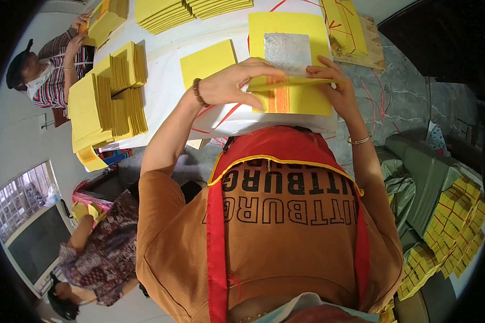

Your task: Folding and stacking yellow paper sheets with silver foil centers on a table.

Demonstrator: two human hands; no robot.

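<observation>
A sheet of yellow paper (pixel 302 83) with an orange patch is raised in a fold above a yellow stack (pixel 310 102) at the table's near edge. My left hand (pixel 234 83), a beaded bracelet on its wrist, curls its thumb and fingers round the sheet's left end. At the other end, my right hand (pixel 337 89) has the sheet between its fingers, with some fingertips reaching over the far side. Just beyond lies yellow paper (pixel 258 24) bearing a silver foil square (pixel 288 51). Another yellow sheet (pixel 207 59) rests left of it.
Yellow paper bundles (pixel 94 107) stand along the left of the white table (pixel 161 64), with more stacks (pixel 164 13) at the far side. Red-tied bundles (pixel 350 29) sit on a board at right. Two other people (pixel 54 70) work at left. Tied stacks (pixel 442 231) fill the lower right.
</observation>
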